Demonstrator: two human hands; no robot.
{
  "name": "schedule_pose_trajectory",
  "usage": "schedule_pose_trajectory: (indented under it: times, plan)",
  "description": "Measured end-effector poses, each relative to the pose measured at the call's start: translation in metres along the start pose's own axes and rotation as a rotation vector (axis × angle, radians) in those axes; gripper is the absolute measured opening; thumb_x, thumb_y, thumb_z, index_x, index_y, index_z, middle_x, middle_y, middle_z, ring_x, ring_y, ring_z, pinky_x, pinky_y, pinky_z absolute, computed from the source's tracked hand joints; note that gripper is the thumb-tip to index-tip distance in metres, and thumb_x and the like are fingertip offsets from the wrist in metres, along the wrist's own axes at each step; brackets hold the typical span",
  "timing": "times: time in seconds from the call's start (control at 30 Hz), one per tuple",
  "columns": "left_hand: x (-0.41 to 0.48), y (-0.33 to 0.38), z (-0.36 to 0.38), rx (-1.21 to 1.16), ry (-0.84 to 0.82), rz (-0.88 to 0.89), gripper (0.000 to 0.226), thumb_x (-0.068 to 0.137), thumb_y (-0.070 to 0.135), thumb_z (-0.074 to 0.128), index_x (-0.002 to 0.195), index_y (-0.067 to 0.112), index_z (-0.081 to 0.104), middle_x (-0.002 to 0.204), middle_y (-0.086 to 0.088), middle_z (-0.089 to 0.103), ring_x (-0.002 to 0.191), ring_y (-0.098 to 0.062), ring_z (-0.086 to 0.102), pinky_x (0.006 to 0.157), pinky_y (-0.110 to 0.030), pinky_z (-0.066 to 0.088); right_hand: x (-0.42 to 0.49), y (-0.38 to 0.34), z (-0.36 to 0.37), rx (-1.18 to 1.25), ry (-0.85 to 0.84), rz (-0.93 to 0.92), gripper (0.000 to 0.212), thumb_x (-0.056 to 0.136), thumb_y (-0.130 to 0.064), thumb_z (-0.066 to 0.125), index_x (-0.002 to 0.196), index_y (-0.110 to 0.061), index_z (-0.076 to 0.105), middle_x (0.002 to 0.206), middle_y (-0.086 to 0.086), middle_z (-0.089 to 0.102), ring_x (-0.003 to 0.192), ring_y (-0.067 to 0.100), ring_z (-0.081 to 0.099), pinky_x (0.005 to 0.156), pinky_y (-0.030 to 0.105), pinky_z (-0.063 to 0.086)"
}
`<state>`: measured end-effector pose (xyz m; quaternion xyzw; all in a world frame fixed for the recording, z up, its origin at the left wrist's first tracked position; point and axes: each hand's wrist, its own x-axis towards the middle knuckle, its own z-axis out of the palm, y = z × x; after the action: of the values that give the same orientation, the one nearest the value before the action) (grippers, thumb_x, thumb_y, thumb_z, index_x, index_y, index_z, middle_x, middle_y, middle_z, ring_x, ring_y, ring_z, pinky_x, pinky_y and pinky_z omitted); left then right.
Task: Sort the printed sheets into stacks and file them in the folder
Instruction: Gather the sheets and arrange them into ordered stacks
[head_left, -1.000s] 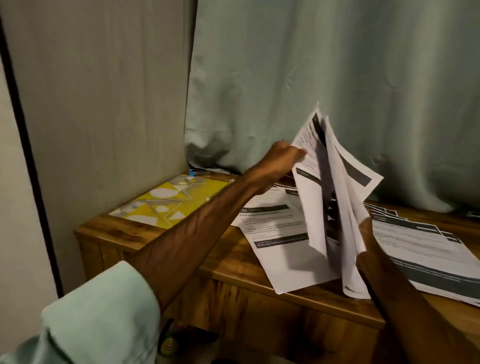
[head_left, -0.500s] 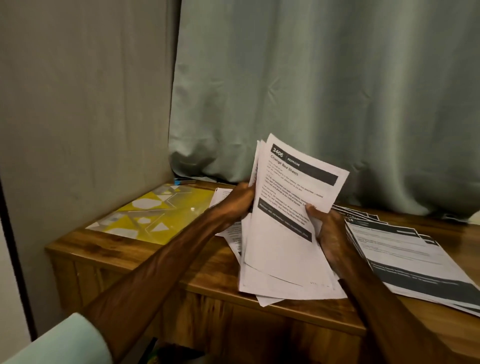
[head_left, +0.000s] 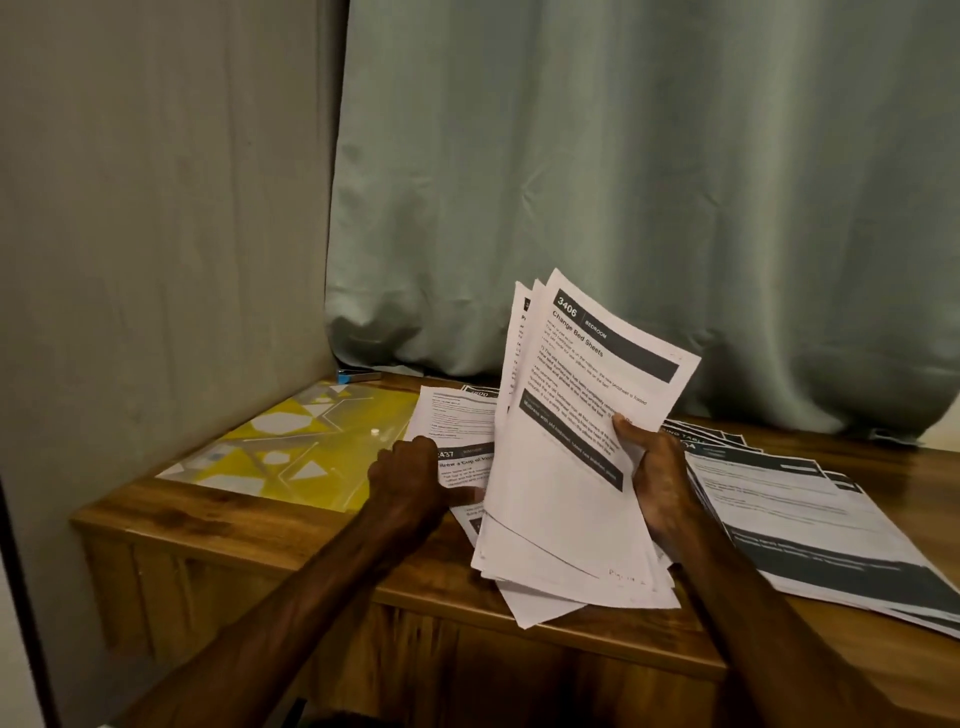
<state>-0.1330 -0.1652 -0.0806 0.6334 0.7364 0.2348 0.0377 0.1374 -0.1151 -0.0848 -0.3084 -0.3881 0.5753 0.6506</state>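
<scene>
Hanging at the far side, a green curtain (head_left: 623, 182) is backing the wooden desk (head_left: 311, 525). A yellow folder (head_left: 311, 447) is lying at its left, a dark-banded stack (head_left: 810, 509) at its right. The right hand (head_left: 660, 478) is clamping a tilted bundle (head_left: 566, 467) fronted "3406 BEDROOM Change Bed Sheets". The left hand (head_left: 410, 473) is resting curled on sheet (head_left: 457, 460) "2437"; whether it grips, I cannot tell.

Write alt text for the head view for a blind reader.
A person's right hand grips a bundle of printed sheets, tilted up over a wooden table; the left hand sits by its left edge. A yellow folder lies left, another stack right.
</scene>
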Motion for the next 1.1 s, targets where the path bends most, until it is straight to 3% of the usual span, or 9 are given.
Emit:
schedule_pose_trajectory:
  times: [0.23, 0.5, 0.73, 0.8, 0.87, 0.93, 1.0, 1.07, 1.1]
  plan:
    - [0.006, 0.001, -0.007, 0.044, -0.102, -0.011, 0.068, 0.078, 0.061, 0.077, 0.126, 0.019, 0.054, 0.129, -0.007, 0.06, 0.117, -0.026, 0.056, 0.093, -0.035, 0.049, -0.002, -0.002, -0.001, -0.004, -0.016, 0.004, 0.072, 0.074, -0.042, 0.088, 0.138, -0.021, 0.061, 0.137, 0.015, 0.064, 0.125, 0.044, 0.06, 0.107, 0.067, 0.041]
    - [0.014, 0.007, -0.013, -0.002, -0.188, -0.078, 0.069, 0.079, 0.044, 0.084, 0.134, 0.018, 0.051, 0.137, -0.013, 0.05, 0.132, -0.032, 0.041, 0.102, -0.042, 0.048, -0.004, -0.002, 0.0, -0.022, -0.054, -0.028, 0.09, 0.058, -0.045, 0.096, 0.137, -0.018, 0.061, 0.134, 0.017, 0.065, 0.123, 0.046, 0.061, 0.107, 0.067, 0.041]
    - [0.018, 0.015, -0.011, -0.096, -0.175, -0.102, 0.057, 0.083, 0.028, 0.083, 0.129, 0.012, 0.054, 0.137, -0.016, 0.053, 0.14, -0.037, 0.034, 0.115, -0.05, 0.036, -0.001, 0.0, -0.002, 0.004, -0.095, 0.003, 0.084, 0.062, -0.043, 0.095, 0.136, -0.02, 0.062, 0.134, 0.016, 0.066, 0.122, 0.044, 0.062, 0.107, 0.066, 0.042]
    - [0.019, 0.015, -0.003, -0.25, -0.04, -0.052, 0.032, 0.083, 0.024, 0.083, 0.106, 0.014, 0.063, 0.124, -0.014, 0.063, 0.124, -0.03, 0.051, 0.109, -0.045, 0.044, -0.005, -0.003, 0.001, -0.033, -0.069, 0.005, 0.075, 0.069, -0.039, 0.091, 0.135, -0.018, 0.062, 0.131, 0.016, 0.067, 0.118, 0.044, 0.064, 0.104, 0.065, 0.046]
    - [0.018, 0.018, -0.001, -0.527, 0.062, 0.02, 0.014, 0.089, 0.019, 0.076, 0.09, 0.013, 0.064, 0.109, -0.011, 0.07, 0.096, -0.019, 0.064, 0.091, -0.032, 0.056, -0.009, -0.007, 0.005, -0.126, -0.01, -0.044, 0.047, 0.086, -0.028, 0.079, 0.129, -0.013, 0.064, 0.121, 0.013, 0.072, 0.108, 0.041, 0.07, 0.093, 0.057, 0.056]
    - [0.021, 0.022, -0.006, -0.792, -0.019, -0.048, 0.024, 0.093, 0.029, 0.073, 0.108, 0.012, 0.064, 0.111, -0.007, 0.071, 0.093, -0.021, 0.069, 0.078, -0.029, 0.057, -0.009, -0.009, 0.009, -0.232, 0.035, -0.097, 0.027, 0.095, -0.018, 0.069, 0.121, -0.011, 0.066, 0.11, 0.009, 0.076, 0.093, 0.032, 0.076, 0.073, 0.041, 0.064]
    - [0.021, 0.027, -0.009, -1.069, -0.204, -0.128, 0.041, 0.096, 0.04, 0.065, 0.123, 0.009, 0.064, 0.11, -0.008, 0.075, 0.1, -0.029, 0.072, 0.087, -0.039, 0.058, -0.008, -0.006, 0.011, -0.284, 0.056, -0.13, 0.018, 0.096, -0.012, 0.067, 0.114, -0.013, 0.065, 0.101, 0.003, 0.076, 0.079, 0.021, 0.077, 0.058, 0.03, 0.061]
    - [0.024, 0.031, -0.009, -1.328, -0.333, -0.168, 0.049, 0.1, 0.05, 0.054, 0.125, 0.011, 0.069, 0.109, -0.012, 0.077, 0.1, -0.032, 0.074, 0.095, -0.047, 0.057, -0.007, -0.002, 0.011, -0.321, 0.038, -0.167, 0.018, 0.096, -0.009, 0.068, 0.111, -0.017, 0.066, 0.104, 0.002, 0.076, 0.08, 0.019, 0.077, 0.061, 0.03, 0.061]
    - [0.026, 0.033, -0.009, -1.464, -0.367, -0.186, 0.052, 0.101, 0.056, 0.051, 0.124, 0.015, 0.071, 0.11, -0.012, 0.077, 0.096, -0.033, 0.075, 0.089, -0.049, 0.06, -0.006, 0.0, 0.009, -0.334, 0.016, -0.192, 0.023, 0.094, -0.008, 0.069, 0.114, -0.019, 0.066, 0.11, 0.004, 0.076, 0.086, 0.021, 0.077, 0.067, 0.035, 0.062]
